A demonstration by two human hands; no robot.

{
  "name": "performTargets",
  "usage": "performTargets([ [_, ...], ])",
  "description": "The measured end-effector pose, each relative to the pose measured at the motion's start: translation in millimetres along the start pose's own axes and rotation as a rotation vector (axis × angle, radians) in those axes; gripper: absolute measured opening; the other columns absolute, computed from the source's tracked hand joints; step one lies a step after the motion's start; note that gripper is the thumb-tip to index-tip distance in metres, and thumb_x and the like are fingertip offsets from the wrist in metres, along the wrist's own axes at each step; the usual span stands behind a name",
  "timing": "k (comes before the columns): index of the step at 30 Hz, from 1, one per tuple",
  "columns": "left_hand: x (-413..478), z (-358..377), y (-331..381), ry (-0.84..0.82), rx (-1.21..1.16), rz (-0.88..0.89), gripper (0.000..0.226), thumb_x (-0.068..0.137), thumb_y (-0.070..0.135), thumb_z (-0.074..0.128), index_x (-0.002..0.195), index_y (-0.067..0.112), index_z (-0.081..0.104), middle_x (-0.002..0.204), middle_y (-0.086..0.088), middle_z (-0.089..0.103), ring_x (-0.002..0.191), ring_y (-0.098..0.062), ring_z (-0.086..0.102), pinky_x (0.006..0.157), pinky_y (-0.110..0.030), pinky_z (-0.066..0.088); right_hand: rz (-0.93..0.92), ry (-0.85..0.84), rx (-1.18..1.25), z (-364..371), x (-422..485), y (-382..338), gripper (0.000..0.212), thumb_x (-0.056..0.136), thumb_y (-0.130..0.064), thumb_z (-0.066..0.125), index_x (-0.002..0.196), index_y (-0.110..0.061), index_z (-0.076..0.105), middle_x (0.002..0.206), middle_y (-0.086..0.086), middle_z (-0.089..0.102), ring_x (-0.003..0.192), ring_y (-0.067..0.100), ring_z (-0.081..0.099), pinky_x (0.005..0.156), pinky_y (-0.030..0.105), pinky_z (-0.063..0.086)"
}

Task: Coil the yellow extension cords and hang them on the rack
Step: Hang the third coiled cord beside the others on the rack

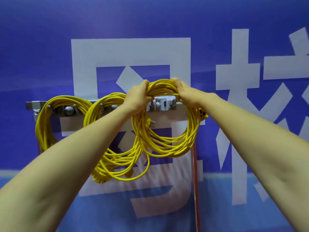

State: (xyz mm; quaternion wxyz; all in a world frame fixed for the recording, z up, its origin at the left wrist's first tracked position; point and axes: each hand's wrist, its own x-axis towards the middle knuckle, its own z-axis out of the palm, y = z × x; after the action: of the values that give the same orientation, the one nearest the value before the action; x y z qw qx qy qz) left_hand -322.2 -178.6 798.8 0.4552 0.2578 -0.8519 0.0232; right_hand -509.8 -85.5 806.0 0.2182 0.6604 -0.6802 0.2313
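While the left grip (138, 96) and right grip (187, 96) clench the top of a yellow extension cord coil (167, 146) at the wall rack (164, 104), two hung coils (43, 129) sit left.

A: Entry one, rack (164, 103)?
B: On the wall (41, 47), running left to right.
A: Coils?
B: Three. First coil (43, 124) hangs at the rack's left end. Second coil (115, 162) hangs just right of it, overlapping the third.
A: Third coil (168, 149)?
B: Before the rack's right end, its top between left hand (138, 96) and right hand (186, 96).
A: Other?
B: Pole (195, 178), upright against the wall, below the rack's right end, top behind the third coil.
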Motion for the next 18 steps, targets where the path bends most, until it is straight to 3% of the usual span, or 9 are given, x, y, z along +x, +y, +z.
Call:
performTargets([
  [3, 5, -3, -4, 0.016, 0.184, 0.042, 0.045, 0.088, 0.027, 0.066, 0.126, 0.016, 0.046, 0.119, -0.012, 0.06, 0.112, -0.033, 0.052, 0.094, -0.042, 0.034, 0.002, -0.009, -0.021, 11, 4, 3, 0.053, 0.095, -0.009, 0.037, 0.138, -0.028, 0.014, 0.103, 0.003, 0.033, 0.075, 0.028, 0.046, 0.068, 0.043, 0.045],
  [9, 6, 1, -8, -0.001, 0.4, 0.12, 0.047, 0.094, 0.034, 0.058, 0.134, 0.017, 0.041, 0.129, -0.008, 0.056, 0.119, -0.032, 0.05, 0.094, -0.044, 0.034, 0.018, -0.01, -0.057, 21, 8, 10, 0.061, 0.098, -0.008, 0.036, 0.148, -0.022, 0.004, 0.103, 0.001, 0.03, 0.078, 0.03, 0.048, 0.073, 0.044, 0.047],
  [12, 6, 5, -13, -0.113, 0.441, 0.096, 0.053, 0.1, 0.033, 0.045, 0.147, 0.018, 0.026, 0.14, -0.011, 0.046, 0.127, -0.033, 0.043, 0.104, -0.048, 0.028, 0.027, -0.021, -0.082, 25, 4, 9, 0.065, 0.097, -0.006, 0.037, 0.149, -0.022, 0.001, 0.108, 0.003, 0.032, 0.077, 0.031, 0.051, 0.07, 0.044, 0.048],
  [15, 9, 2, -15, -0.253, 0.437, 0.049, 0.058, 0.102, 0.03, 0.039, 0.152, 0.014, 0.014, 0.148, -0.012, 0.037, 0.136, -0.03, 0.034, 0.114, -0.051, 0.006, 0.01, -0.04, -0.078, 23, 8, 8, 0.06, 0.095, -0.003, 0.038, 0.145, -0.022, 0.01, 0.108, 0.007, 0.036, 0.076, 0.027, 0.047, 0.069, 0.041, 0.046],
  [18, 14, -5, -13, -0.345, 0.388, 0.046, 0.051, 0.099, 0.028, 0.045, 0.144, 0.012, 0.026, 0.142, -0.013, 0.044, 0.133, -0.028, 0.038, 0.114, -0.051, -0.001, -0.026, -0.085, -0.067, 20, 17, 11, 0.055, 0.089, 0.003, 0.044, 0.134, -0.019, 0.021, 0.106, 0.014, 0.041, 0.083, 0.033, 0.05, 0.071, 0.044, 0.048],
])
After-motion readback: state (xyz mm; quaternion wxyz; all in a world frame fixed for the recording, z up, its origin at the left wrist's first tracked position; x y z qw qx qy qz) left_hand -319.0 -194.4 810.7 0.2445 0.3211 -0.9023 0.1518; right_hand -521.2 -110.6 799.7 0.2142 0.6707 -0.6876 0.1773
